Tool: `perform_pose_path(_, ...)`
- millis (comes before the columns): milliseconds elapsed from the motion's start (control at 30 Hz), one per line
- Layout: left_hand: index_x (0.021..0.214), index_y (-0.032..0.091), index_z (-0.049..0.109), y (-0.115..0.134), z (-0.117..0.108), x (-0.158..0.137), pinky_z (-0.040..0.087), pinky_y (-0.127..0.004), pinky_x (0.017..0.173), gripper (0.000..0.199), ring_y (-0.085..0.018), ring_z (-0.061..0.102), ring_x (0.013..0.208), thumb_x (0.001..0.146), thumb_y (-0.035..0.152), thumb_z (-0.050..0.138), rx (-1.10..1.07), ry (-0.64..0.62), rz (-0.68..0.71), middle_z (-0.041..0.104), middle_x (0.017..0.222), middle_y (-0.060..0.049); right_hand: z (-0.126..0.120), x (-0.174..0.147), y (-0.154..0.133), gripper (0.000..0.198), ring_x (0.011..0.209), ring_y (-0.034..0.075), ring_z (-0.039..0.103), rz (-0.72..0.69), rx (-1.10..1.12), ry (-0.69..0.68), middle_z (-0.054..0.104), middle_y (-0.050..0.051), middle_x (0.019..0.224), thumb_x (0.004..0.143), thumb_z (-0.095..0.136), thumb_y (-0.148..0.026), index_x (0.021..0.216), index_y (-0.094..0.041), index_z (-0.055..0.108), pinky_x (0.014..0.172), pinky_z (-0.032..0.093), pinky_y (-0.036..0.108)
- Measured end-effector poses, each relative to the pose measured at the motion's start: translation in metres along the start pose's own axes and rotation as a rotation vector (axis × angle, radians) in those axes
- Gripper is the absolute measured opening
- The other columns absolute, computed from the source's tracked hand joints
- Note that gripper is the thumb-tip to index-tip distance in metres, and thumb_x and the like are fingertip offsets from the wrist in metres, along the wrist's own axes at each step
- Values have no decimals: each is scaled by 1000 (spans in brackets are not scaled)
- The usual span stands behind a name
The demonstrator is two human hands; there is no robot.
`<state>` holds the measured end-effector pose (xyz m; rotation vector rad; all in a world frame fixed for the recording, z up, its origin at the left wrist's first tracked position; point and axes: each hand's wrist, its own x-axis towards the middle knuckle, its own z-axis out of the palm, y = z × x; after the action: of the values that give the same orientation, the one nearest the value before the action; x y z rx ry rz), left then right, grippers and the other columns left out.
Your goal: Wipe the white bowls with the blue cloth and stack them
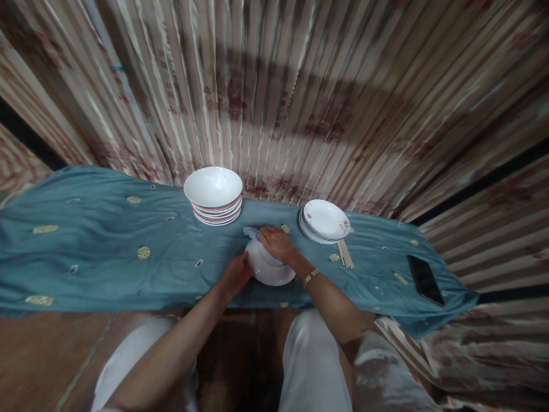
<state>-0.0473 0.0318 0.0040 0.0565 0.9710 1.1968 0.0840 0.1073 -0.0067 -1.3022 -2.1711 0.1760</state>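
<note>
1. White dish point(273, 277), round, smooth, w/ slight shine, just below ctr of frame.
2. L hand point(237, 273) grasping its left rim.
3. R hand point(278, 242) clutching pale-blue cloth point(251, 232) against dish's upper part.

Head view: from above, facing forward and down across table point(103, 246) toward curtain point(266, 103).

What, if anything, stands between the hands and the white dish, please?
A pale blue cloth lies partly under the right hand, by the far rim of the white dish; nothing visible separates the left hand from it.
</note>
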Motion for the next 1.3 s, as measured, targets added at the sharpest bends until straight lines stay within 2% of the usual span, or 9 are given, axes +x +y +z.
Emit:
perform_pose_path(100,111,12,68,-2,-1,3,51,-32,99,29,-22,68,108,92,9,46,1,18,30,76,99,-11,-9,-3,12,36,103,19,65,-47,-114,-209,72,14,110,102,44,-33,114,-9,67,96,48,34)
perform_pose_path(133,108,12,68,-3,-2,4,51,-32,99,28,-22,68,107,92,8,46,5,24,38,76,97,-10,-11,-5,17,34,105,21,66,-31,-130,-223,72,15,112,102,45,-31,117,-9,65,97,49,36)
perform_pose_path(300,96,14,68,-4,-3,5,54,-31,92,22,-23,70,103,91,6,48,36,73,38,76,86,-9,-17,-23,38,35,118,26,62,125,8,-165,68,18,124,99,45,-28,125,-11,62,107,46,45)
perform_pose_path(500,94,14,67,-3,-1,4,56,-29,86,23,-21,72,94,92,5,47,36,107,32,74,76,-7,-19,-54,45,47,128,24,57,278,121,-57,61,16,136,102,32,-36,136,-13,55,109,45,43)
perform_pose_path(667,108,14,66,-3,-4,9,57,-28,82,27,-19,72,83,93,6,45,40,137,21,73,74,-4,-12,-82,31,55,129,26,55,346,151,133,60,18,136,102,24,-42,137,-12,53,111,42,47)
perform_pose_path(833,108,14,67,-4,-7,15,56,-26,78,26,-16,70,73,93,7,47,41,138,13,72,71,-2,-1,-105,10,58,136,26,47,414,1,241,54,20,141,103,21,-43,141,-10,48,111,39,46)
perform_pose_path(1033,108,13,68,-6,-4,14,54,-23,74,28,-16,69,69,93,5,46,5,115,37,72,68,-2,4,-123,-18,60,139,31,42,449,-154,267,45,27,147,103,25,-43,147,-4,39,108,40,52)
perform_pose_path(1167,108,13,68,-6,-4,12,54,-25,81,28,-18,72,81,93,6,46,27,95,37,74,72,-3,8,-133,-37,60,142,33,35,428,-238,250,39,27,151,103,29,-43,150,-7,34,107,40,55)
perform_pose_path(1300,99,12,70,-6,-4,10,54,-27,83,26,-19,72,84,93,7,45,42,66,30,74,73,-5,12,-142,-53,60,148,33,23,364,-297,225,32,26,156,103,30,-40,154,-8,28,109,36,56)
